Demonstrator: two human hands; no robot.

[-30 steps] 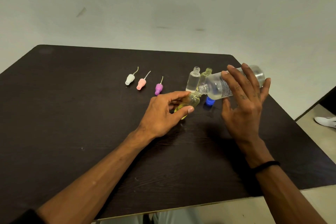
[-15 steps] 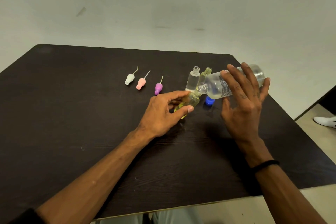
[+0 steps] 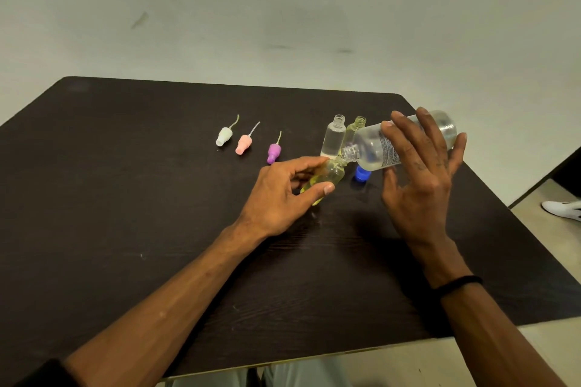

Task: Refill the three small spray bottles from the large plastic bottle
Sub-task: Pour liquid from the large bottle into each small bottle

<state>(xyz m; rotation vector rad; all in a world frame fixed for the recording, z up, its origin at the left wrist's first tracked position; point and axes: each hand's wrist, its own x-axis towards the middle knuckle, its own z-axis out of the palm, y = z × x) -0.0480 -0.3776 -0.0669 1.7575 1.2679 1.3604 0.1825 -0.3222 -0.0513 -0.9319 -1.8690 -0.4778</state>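
My right hand (image 3: 421,173) grips the large clear plastic bottle (image 3: 371,148), tipped on its side with its open mouth pointing left and down. That mouth meets the neck of a small yellowish bottle (image 3: 330,177), which my left hand (image 3: 283,195) holds tilted between thumb and fingers just above the table. Behind them stand two more small open bottles: a clear one (image 3: 332,137) and a yellowish one (image 3: 356,126), partly hidden by the large bottle.
Three spray tops lie in a row on the dark table (image 3: 125,198): white (image 3: 224,136), pink (image 3: 243,144), purple (image 3: 274,151). A blue cap (image 3: 362,173) sits under the large bottle. A white shoe (image 3: 562,209) is on the floor at the right.
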